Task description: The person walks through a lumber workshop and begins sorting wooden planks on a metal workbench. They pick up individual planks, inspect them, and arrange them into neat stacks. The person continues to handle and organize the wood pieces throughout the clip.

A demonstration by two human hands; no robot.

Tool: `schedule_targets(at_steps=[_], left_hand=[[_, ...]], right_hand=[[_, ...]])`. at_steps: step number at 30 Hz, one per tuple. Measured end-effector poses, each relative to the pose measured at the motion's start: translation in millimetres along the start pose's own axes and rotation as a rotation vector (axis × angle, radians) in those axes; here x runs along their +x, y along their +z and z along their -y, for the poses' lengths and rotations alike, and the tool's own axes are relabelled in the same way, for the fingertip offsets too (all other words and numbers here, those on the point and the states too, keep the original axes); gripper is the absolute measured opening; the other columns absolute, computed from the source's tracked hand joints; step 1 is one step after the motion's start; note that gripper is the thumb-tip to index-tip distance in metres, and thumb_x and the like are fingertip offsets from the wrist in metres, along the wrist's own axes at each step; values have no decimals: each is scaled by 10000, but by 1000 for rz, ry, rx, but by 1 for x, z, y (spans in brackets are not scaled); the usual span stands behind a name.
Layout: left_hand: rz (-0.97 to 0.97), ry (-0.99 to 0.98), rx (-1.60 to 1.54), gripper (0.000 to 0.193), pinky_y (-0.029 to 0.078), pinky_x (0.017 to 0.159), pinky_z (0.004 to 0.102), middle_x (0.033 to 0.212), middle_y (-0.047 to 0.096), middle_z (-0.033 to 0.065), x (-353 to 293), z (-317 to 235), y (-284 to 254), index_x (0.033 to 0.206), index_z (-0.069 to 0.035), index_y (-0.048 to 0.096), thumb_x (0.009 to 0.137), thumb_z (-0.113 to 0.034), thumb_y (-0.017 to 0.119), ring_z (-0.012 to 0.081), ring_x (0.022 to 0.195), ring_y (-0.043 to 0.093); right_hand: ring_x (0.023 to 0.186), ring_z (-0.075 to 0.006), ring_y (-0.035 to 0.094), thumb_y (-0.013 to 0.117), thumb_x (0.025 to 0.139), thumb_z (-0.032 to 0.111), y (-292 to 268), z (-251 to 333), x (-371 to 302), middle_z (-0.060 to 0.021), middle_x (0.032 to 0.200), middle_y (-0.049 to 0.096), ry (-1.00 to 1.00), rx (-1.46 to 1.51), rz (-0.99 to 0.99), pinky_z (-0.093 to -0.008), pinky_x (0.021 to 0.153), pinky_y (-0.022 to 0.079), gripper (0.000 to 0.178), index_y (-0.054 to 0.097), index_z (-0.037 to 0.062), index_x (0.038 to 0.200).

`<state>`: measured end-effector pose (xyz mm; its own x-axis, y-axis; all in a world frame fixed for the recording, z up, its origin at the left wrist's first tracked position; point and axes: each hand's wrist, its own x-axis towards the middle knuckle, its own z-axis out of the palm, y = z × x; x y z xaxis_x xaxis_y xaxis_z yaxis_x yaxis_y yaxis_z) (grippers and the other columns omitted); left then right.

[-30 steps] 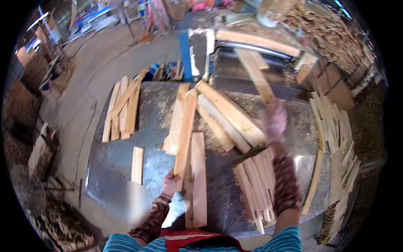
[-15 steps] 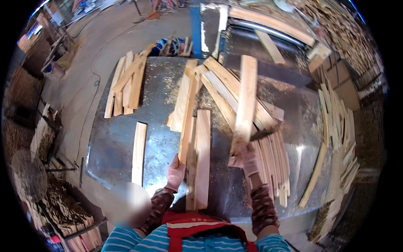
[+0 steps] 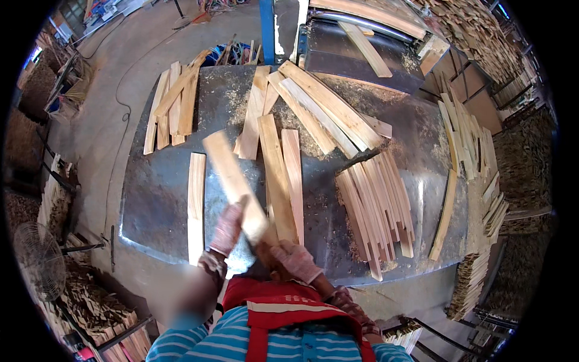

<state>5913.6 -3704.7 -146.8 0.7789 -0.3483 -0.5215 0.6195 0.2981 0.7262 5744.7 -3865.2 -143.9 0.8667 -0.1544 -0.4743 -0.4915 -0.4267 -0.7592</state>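
A pale wooden board (image 3: pixel 231 172), blurred by motion, slants across the near middle of the metal table (image 3: pixel 160 199), its far end toward the left. My left hand (image 3: pixel 225 231), in a light glove, grips its left edge. At the board's near end, my gloved right hand (image 3: pixel 297 262) has its fingers closed round the corner; part of the grip is hidden. Under and beside this board lie a longer yellowish board (image 3: pixel 276 169) and a pinkish board (image 3: pixel 292 160). To the left of my left hand, a single board (image 3: pixel 196 199) lies flat.
A row of narrow strips (image 3: pixel 377 205) lies at right, near a thin strip (image 3: pixel 446 211) by the edge. Loose boards (image 3: pixel 329 105) fan out at the back, with another group (image 3: pixel 175 108) at far left. Behind stands a machine with a roller (image 3: pixel 368 27). A fan (image 3: pixel 39 259) stands left.
The right hand's board has swung left across my front and is now in both hands. The board my left hand held on edge now lies flat among the middle boards.
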Motion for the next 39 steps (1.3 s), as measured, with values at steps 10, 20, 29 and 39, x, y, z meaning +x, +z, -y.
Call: schedule_targets(at_steps=[10, 20, 29, 39], left_hand=[[-672, 97, -454, 142, 535, 576, 296, 751, 620, 4, 68, -59, -132, 807, -107, 604, 930, -153, 657, 165, 673, 623], [-14, 496, -120, 374, 538, 974, 413, 1123, 653, 132, 245, -190, -61, 1214, -31, 591, 986, -328, 600, 277, 1089, 641], [-413, 92, 1591, 1128, 289, 1131, 519, 1512, 394, 139, 293, -3, 48, 1529, -165, 234, 634, -528, 817, 337, 1430, 324], [-446, 71, 1734, 1117, 443, 1030, 499, 1348, 517, 200, 292, -30, 16, 1531, -160, 201, 648, -363, 856, 387, 1255, 523]], right_hand=[[1426, -388, 299, 639, 803, 572, 29, -51, 83, -228, 1545, 301, 105, -595, -247, -504, 1152, 280, 1037, 179, 7, 1541], [1179, -319, 563, 668, 795, 231, -20, -78, 86, -203, 1344, 538, 9, 727, -206, -348, 1021, 444, 788, 354, -80, 1448], [1048, -347, 609, 651, 818, 275, -101, -12, 101, -283, 1391, 461, -119, 2342, 522, -428, 847, 568, 821, 300, -57, 1482], [823, -283, 645, 567, 952, 275, -107, -15, 140, -169, 1069, 621, 271, 1788, 229, -377, 702, 576, 541, 446, -58, 1362]])
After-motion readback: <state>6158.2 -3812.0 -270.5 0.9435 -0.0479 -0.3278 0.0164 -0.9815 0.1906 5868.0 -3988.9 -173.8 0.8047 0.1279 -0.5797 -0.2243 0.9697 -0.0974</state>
